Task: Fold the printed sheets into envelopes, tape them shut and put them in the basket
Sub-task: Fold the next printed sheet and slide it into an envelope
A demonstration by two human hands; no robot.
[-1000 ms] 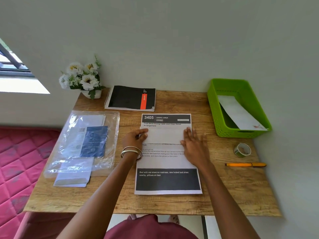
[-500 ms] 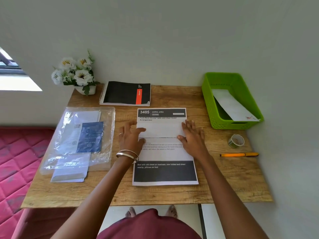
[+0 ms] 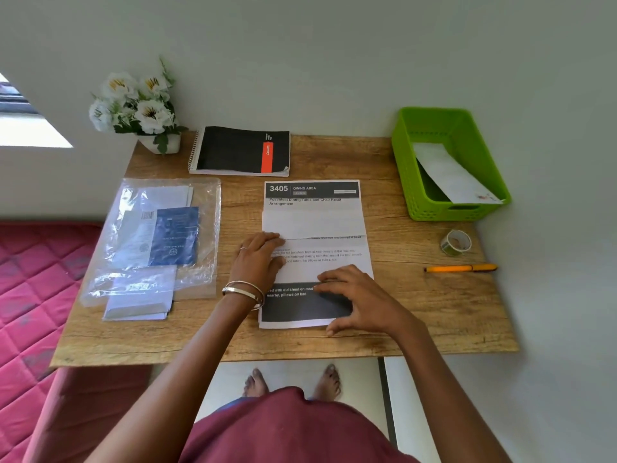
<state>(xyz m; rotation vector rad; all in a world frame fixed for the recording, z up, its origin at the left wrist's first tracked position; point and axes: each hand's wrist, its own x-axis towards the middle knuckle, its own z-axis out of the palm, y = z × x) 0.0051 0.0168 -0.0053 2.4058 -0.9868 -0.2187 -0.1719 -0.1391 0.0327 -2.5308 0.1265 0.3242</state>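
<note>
My wooden desk point(image 3: 384, 339) stands against the wall. The printed sheet point(image 3: 314, 225) lies flat near its middle, and I place the rest by it. Just behind the sheet lies a black spiral notebook point(image 3: 242, 151); beyond that, in the far left corner, a pot of white flowers point(image 3: 138, 110). Left of the sheet lies a clear plastic bag of papers point(image 3: 152, 243). Right of it stand the green basket point(image 3: 405, 168), a tape roll point(image 3: 455, 242) and an orange pen point(image 3: 460, 268).
</note>
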